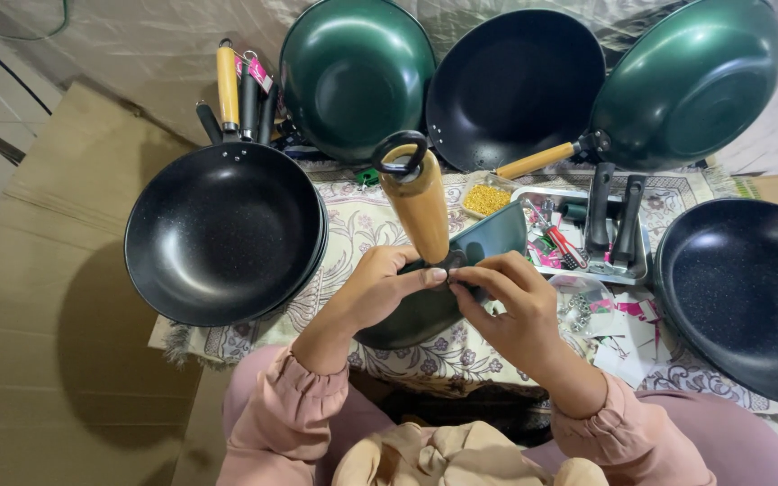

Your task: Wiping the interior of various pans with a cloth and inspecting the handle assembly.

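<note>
patterned cloth point(362, 225) covers the low table in front of me, with brown cardboard point(47, 315) spread on the floor to my left. over its near edge i hold a dark green pan point(488, 238) tipped on its side, its wooden handle point(420, 211) pointing up and away, light tan with a black hanging loop at the tip. my left hand point(375, 292) is closed round the base of that handle where it joins the pan, and my right hand point(511, 306) has its fingertips pinched together on the same joint; what they pinch is too small to tell. just right of the pan sits a small clear tub of yellow bits point(486, 198) and a tray point(641, 261) holding black handles, pink tags and small tools. clear bags of metal parts point(583, 301) lie near my right wrist. a stack of black pans point(227, 234) sits to the left, another black pan point(745, 292) to the right, and green and black pans point(357, 72) lean up at the back.
</note>
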